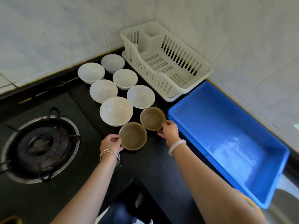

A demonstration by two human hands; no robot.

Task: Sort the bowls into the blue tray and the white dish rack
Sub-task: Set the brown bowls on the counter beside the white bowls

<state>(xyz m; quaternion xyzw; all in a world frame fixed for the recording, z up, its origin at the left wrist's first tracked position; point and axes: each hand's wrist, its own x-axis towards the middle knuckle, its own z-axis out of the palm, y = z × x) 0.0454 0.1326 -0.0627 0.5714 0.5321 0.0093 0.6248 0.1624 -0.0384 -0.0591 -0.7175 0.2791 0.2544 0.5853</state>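
Note:
Two brown bowls sit upright on the black counter. My left hand (111, 143) grips the left rim of the nearer brown bowl (133, 136). My right hand (169, 131) holds the right rim of the farther brown bowl (152, 118). Behind them stand several white bowls, the closest and largest (116, 111) touching the brown ones. The white dish rack (163, 62) stands in the back corner with nothing in it. The blue tray (226, 139) lies to the right, also holding nothing.
A gas burner (40, 147) with a dark pan support fills the counter's left side. Tiled walls close off the back and right. The counter (145, 162) edge runs diagonally below my arms. A metal sink rim shows at the lower right.

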